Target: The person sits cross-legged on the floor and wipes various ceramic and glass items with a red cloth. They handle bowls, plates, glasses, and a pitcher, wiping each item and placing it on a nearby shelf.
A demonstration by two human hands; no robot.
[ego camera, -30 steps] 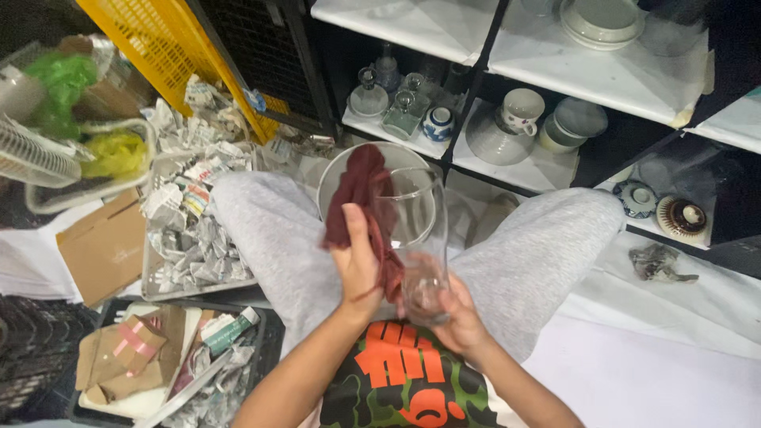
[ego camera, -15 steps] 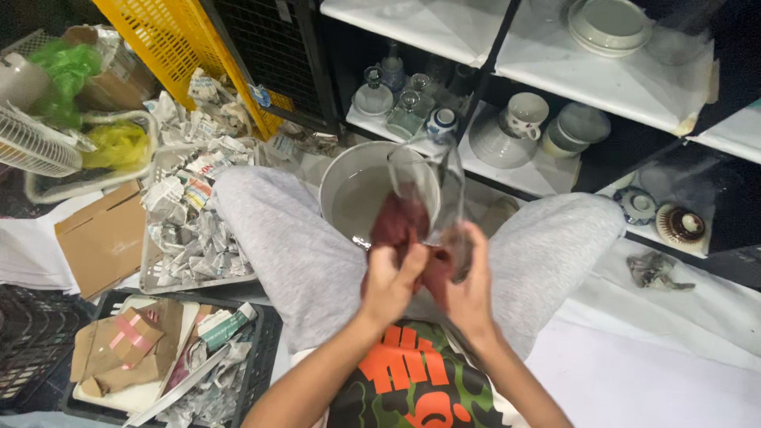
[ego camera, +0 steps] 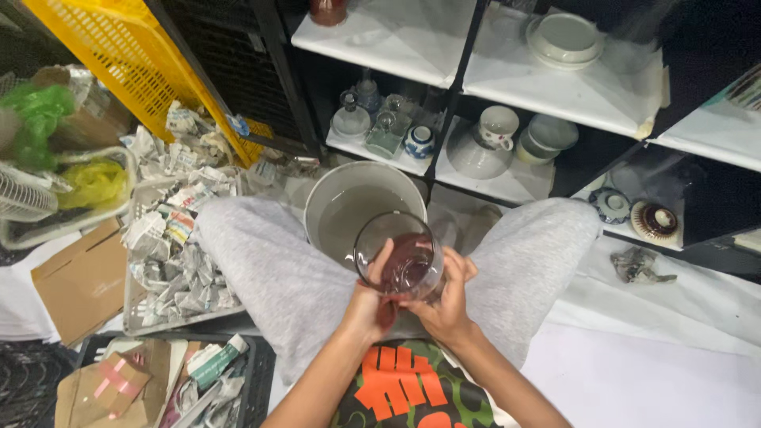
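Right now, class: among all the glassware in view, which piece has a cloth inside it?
The glass held in both hands over the bucket: a dark red cloth shows through it. The small glass bottles on the shelf have none.

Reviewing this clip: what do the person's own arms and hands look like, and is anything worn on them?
Both forearms are bare to past the elbow, with no sleeves in view. The left hand and right hand carry no gloves, and no rings, watch or bracelets can be seen. Below the arms, a camouflage-patterned top with a large orange graphic shows, along with light grey trousers.
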